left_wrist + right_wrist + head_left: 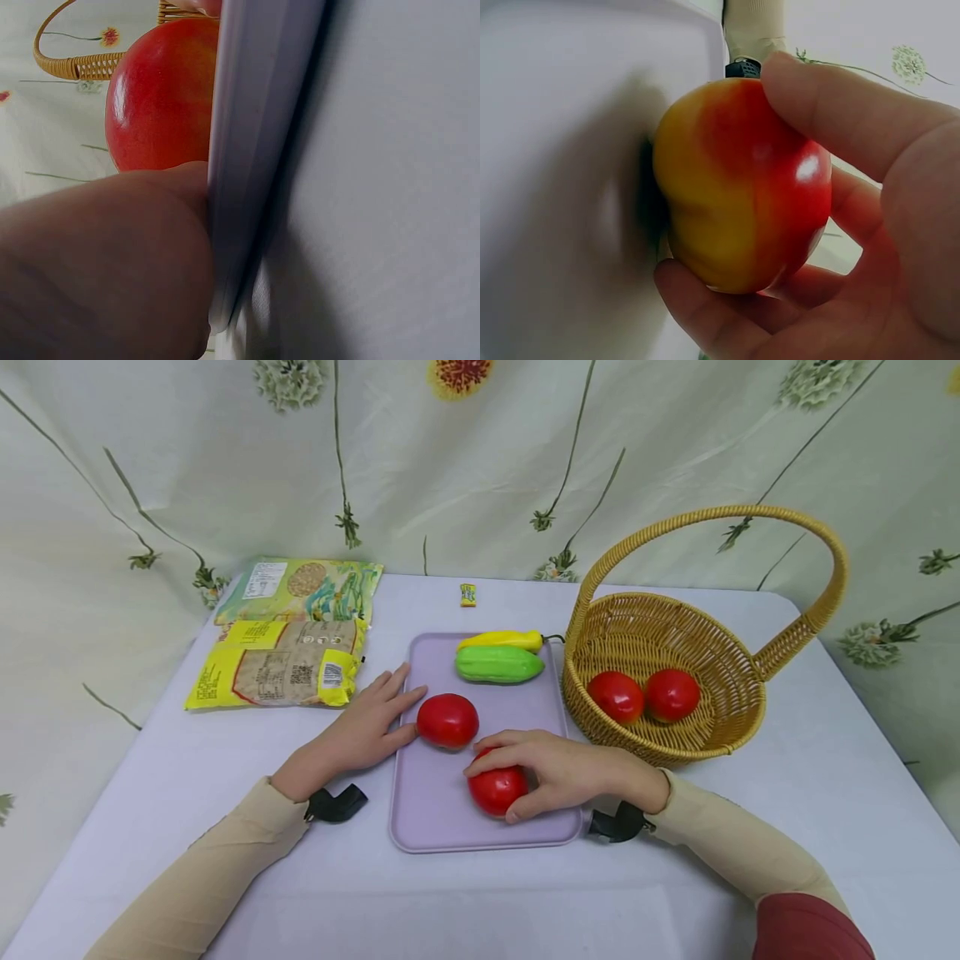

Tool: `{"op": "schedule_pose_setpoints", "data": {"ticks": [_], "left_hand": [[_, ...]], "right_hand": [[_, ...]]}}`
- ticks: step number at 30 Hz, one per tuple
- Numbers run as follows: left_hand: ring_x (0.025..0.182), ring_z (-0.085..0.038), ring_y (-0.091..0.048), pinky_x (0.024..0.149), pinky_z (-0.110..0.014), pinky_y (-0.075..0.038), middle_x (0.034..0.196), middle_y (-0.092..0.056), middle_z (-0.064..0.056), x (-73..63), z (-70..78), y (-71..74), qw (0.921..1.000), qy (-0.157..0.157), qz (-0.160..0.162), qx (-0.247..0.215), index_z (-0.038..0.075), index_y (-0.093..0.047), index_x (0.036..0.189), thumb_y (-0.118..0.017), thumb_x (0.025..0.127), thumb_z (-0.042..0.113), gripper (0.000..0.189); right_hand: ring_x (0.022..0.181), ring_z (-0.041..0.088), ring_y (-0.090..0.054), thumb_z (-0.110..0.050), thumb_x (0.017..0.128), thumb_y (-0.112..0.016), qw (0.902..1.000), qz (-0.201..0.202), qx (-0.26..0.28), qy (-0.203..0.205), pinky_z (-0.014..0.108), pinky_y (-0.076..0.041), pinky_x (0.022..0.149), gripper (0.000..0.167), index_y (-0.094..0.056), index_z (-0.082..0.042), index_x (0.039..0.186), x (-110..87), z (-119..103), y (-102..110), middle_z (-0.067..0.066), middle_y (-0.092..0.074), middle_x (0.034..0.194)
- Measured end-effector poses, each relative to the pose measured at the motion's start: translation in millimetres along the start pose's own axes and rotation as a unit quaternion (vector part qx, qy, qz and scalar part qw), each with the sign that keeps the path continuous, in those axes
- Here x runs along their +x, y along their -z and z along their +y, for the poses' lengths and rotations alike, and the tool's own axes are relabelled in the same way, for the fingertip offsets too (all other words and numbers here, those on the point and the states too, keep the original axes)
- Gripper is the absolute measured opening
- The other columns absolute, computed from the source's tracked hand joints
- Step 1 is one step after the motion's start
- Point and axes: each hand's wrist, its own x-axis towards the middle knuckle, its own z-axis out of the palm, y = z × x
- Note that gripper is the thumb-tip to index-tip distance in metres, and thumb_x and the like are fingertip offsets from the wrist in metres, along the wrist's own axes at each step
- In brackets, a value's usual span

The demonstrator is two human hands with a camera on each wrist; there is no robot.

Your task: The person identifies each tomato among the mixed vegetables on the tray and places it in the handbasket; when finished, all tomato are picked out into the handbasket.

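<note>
My right hand [555,764] grips a red and yellow apple [742,187], thumb on one side and fingers curled round the other. It is close over the front right part of a pale purple tray [427,822]. A second red apple [447,721] sits on the tray near its left edge. My left hand [375,727] rests at that edge with fingers stretched out, fingertips right beside this apple. At the back of the tray lie a yellow chili pepper [498,641] and a green ridged vegetable [498,665].
A wicker basket [738,727] with a tall handle stands right of the tray, holding two red apples [672,695]. Left of the tray lie a yellow food bag [277,664] and a green food bag [300,589]. A small yellow packet [468,595] lies behind the tray.
</note>
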Motion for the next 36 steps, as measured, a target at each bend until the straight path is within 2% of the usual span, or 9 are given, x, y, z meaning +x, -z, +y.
{"op": "schedule_pose_setpoints", "data": {"ticks": [12, 20, 27, 36], "left_hand": [[0.153, -0.054, -0.018, 0.119, -0.072, -0.026, 0.169, -0.019, -0.023, -1.4, 2.5, 2.5, 1.0, 0.002, -0.002, 0.002, 0.01, -0.046, 0.154, -0.059, 0.099, 0.027, 0.059], [0.153, -0.054, -0.017, 0.118, -0.072, -0.026, 0.169, -0.019, -0.023, -0.6, 2.9, 2.3, 1.0, 0.001, -0.003, -0.001, 0.01, -0.046, 0.154, -0.059, 0.099, 0.027, 0.06], [0.155, -0.053, -0.016, 0.12, -0.071, -0.024, 0.17, -0.017, -0.021, 0.7, 0.7, -0.2, 0.9999, 0.006, -0.008, 0.003, 0.011, -0.044, 0.155, -0.06, 0.098, 0.028, 0.062], [0.154, -0.054, -0.016, 0.119, -0.072, -0.024, 0.17, -0.017, -0.022, -0.3, 1.7, 1.0, 1.0, 0.002, -0.006, -0.004, 0.01, -0.045, 0.155, -0.06, 0.098, 0.028, 0.061]], "right_hand": [[0.139, 0.026, -0.048, -0.024, 0.088, -0.078, 0.9998, 0.006, -0.01, -0.013, 0.038, -0.054, 0.105, 0.06, -0.058, -0.018, 0.144, -3.6, -4.9, 10.9, 0.008, -0.051, 0.151], [0.138, 0.03, -0.049, -0.027, 0.089, -0.077, 0.9998, 0.014, -0.014, -0.005, 0.041, -0.054, 0.104, 0.058, -0.058, -0.017, 0.143, -4.4, -4.1, 11.1, 0.011, -0.052, 0.15], [0.139, 0.028, -0.048, -0.027, 0.089, -0.077, 0.9996, 0.013, -0.013, -0.021, 0.041, -0.054, 0.105, 0.059, -0.058, -0.018, 0.144, -6.8, -6.5, 15.1, 0.011, -0.049, 0.152], [0.137, 0.026, -0.053, -0.032, 0.087, -0.077, 0.9949, 0.082, -0.043, -0.041, 0.041, -0.058, 0.098, 0.06, -0.059, -0.023, 0.143, -28.5, -14.2, 35.9, 0.008, -0.055, 0.15]]}}
